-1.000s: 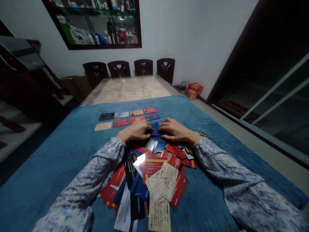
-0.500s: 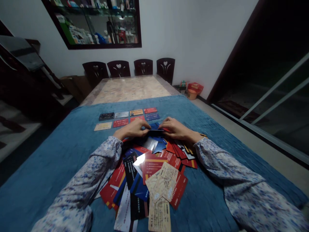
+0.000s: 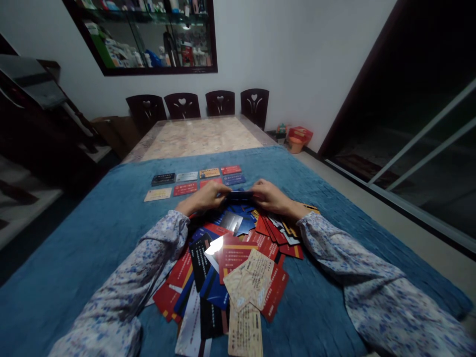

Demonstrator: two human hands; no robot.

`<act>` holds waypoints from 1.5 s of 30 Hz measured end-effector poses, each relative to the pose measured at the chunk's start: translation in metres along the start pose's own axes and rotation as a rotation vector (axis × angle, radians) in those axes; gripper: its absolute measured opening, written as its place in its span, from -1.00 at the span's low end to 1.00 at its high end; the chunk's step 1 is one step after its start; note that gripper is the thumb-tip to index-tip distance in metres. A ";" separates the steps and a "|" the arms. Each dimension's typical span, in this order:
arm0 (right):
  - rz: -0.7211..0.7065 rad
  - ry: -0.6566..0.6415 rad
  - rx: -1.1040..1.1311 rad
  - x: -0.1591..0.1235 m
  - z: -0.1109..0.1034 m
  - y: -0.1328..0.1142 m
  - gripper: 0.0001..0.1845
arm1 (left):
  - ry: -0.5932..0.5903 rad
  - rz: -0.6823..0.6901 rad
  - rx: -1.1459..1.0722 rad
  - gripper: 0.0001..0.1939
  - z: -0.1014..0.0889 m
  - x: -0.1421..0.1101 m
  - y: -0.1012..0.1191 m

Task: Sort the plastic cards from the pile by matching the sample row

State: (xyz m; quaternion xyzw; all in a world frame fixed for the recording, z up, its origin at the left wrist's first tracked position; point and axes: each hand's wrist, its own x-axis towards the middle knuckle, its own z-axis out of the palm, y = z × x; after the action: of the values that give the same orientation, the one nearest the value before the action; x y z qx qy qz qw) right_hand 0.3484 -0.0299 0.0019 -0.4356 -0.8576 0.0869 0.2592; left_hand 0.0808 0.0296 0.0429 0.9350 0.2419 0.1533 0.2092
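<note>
Held card: dk-blue card (image 3: 241,195), poss. a thin stack (can't tell the count), sits b/w your two hands, in front of you, at the far edge of the heap.
Long axis: runs L–R across your front, one short end to each hand; it looks tipped, w/ the face too dark to read.
L hand: your L hand (image 3: 207,197) pinches the left end.
R hand: your R hand (image 3: 273,196) pinches the right end; exact thumb placement on either side is unclear.
Nearer hand: neither for the held card, as both touch it; L for the rows.
Rows: eight card spots in two rows, beyond you and mostly to the left. Blue card (image 3: 234,178) closes the nearer row, just past the held one; red card (image 3: 210,183) is partly hidden behind your L hand.
Heap: loose card heap (image 3: 236,258) fans out b/w your forearms on the blue cloth (image 3: 92,228), silver card (image 3: 231,222) on your side of the held card, beige cards (image 3: 258,277) on top nearer you.
</note>
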 end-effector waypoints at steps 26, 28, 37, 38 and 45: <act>0.057 0.110 -0.245 -0.002 0.006 -0.009 -0.51 | 0.080 -0.012 -0.034 -0.70 0.008 0.000 0.004; 0.065 0.119 -0.254 -0.002 0.007 -0.008 -0.51 | 0.087 -0.013 -0.020 -0.65 0.010 0.000 0.003; 0.139 0.092 -0.315 -0.001 0.006 -0.013 -0.53 | 0.124 -0.018 0.032 -0.51 0.018 0.001 0.000; 0.141 0.093 -0.320 -0.001 0.006 -0.013 -0.53 | 0.130 -0.015 0.033 -0.51 0.019 0.001 -0.001; 0.111 0.110 -0.347 0.001 0.007 -0.011 -0.52 | 0.189 -0.032 0.069 -0.55 0.023 0.002 -0.002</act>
State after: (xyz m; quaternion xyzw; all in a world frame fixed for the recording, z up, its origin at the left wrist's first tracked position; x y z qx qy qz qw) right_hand 0.3363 -0.0350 0.0006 -0.5245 -0.8189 -0.0722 0.2215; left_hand 0.0899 0.0252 0.0225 0.9190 0.2806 0.2292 0.1557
